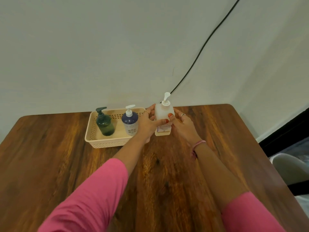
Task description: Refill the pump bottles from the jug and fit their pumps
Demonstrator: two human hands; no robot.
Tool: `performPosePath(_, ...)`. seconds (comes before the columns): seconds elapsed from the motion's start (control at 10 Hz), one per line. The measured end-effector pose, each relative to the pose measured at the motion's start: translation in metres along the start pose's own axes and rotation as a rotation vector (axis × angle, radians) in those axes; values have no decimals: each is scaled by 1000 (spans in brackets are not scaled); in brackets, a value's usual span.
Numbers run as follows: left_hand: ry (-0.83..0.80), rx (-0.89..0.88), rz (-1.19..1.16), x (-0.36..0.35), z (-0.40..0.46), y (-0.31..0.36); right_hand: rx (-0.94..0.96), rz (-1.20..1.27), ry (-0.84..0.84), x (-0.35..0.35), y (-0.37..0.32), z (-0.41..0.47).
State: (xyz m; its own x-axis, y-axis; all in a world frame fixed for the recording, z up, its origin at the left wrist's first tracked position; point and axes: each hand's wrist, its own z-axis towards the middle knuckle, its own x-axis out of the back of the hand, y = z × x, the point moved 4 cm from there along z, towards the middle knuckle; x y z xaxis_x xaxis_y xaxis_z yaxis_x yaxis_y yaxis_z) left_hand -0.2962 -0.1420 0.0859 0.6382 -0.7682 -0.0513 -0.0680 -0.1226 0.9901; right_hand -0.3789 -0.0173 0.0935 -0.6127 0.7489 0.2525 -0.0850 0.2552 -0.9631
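A white square pump bottle (163, 113) with a white pump (166, 97) on top stands on the wooden table just right of the basket. My left hand (148, 122) wraps its left side and my right hand (181, 122) its right side, both thumbs across its front label. In the cream basket (103, 143) stand a dark green pump bottle (105, 125) with a dark pump and a navy-and-white pump bottle (130, 122) with a white pump. No jug is in view.
The wooden table (66, 164) backs onto a pale wall. A black cable (200, 51) runs down the wall to the table's far edge behind the white bottle. A white chair (287, 166) sits beyond the table's right edge.
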Motion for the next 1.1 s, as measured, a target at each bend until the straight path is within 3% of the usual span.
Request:
performPosePath(0.8, -70, 55, 137, -15, 50, -65, -119, -53, -28, -12, 60, 46)
performPosePath(0.9, -120, 55, 267, -15, 51, -64, -97, -112, -43, -14, 59, 46)
performPosePath(1.1, 5, -76, 664, 9, 37, -38, -129, -182, 91, -10, 54, 38)
